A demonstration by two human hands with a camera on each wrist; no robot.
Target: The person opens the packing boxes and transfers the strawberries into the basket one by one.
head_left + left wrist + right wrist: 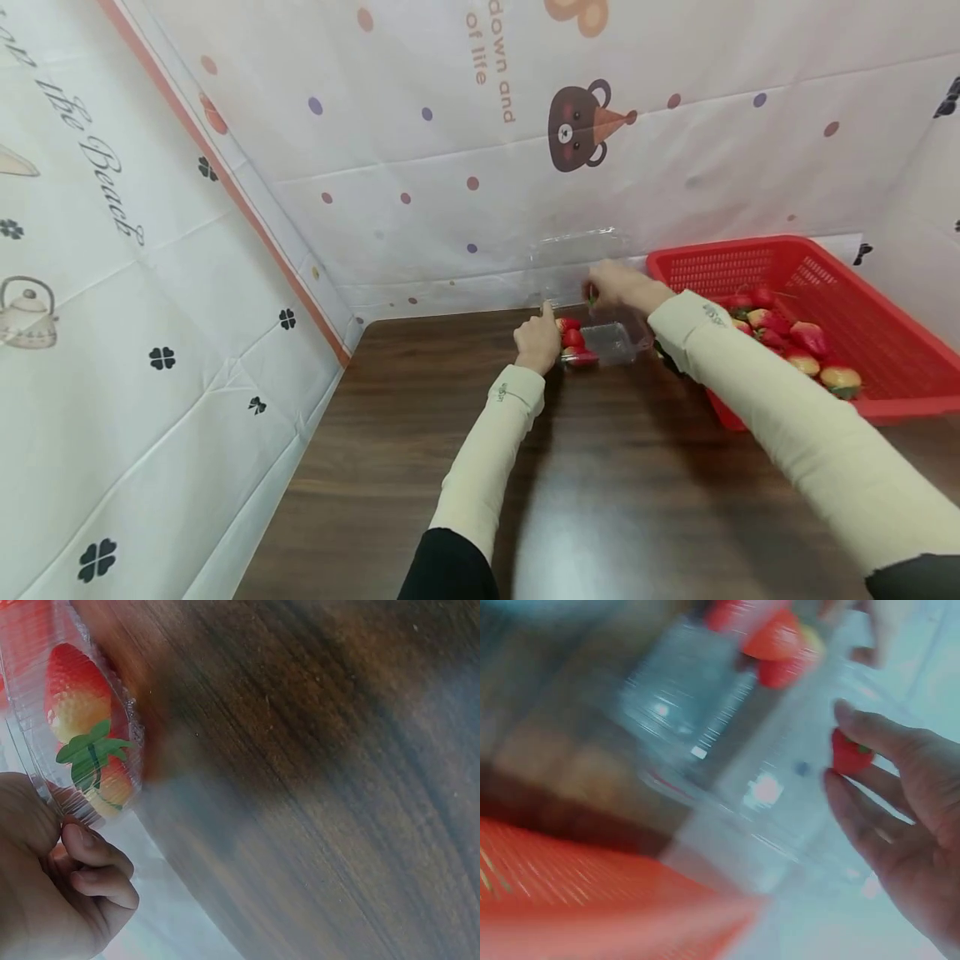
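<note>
A clear plastic box point(611, 342) sits at the back of the table, its clear lid point(576, 248) raised behind it. Several strawberries point(573, 339) fill its left side; the right side shows bare plastic. My left hand point(537, 342) pinches the box's left edge, and in the left wrist view its fingers point(101, 877) curl against the rim beside a red and pale strawberry point(75, 694). Above the box, my right hand point(621, 286) holds one small strawberry point(849, 756) between thumb and fingertips, with its green cap toward the palm. The right wrist view is blurred.
To the right stands a red plastic basket point(787, 243) with slotted walls, with several strawberries point(810, 337) inside. Brown wood tabletop point(420, 450) stretches in front. A printed white cloth point(450, 142) covers the walls behind and at the left.
</note>
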